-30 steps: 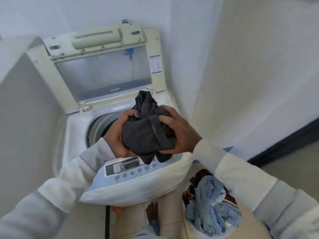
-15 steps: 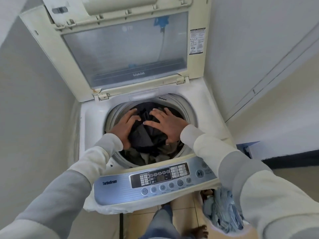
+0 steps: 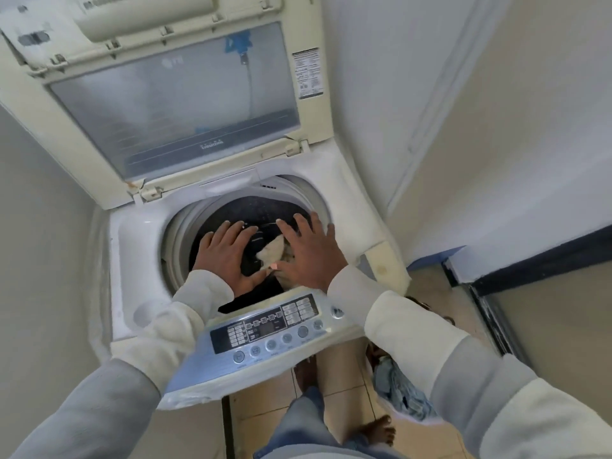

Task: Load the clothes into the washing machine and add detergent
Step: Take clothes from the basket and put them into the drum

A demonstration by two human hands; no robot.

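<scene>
While left hand point(image 3: 228, 255) and right hand point(image 3: 309, 256) are hovering, fingers point(image 3: 233, 228) splayed empty, loaded clothes point(image 3: 272, 254) are lying directly beneath.

a home laundry corner: a top-load washing machine point(image 3: 231, 207) squeezed between plain walls, tiled floor point(image 3: 265, 402), laundry basket point(image 3: 402, 397) beside it.

Glossy plastic washing machine point(image 3: 132, 246), cloth clothes point(image 3: 271, 253), translucent lid point(image 3: 172, 104)
</scene>
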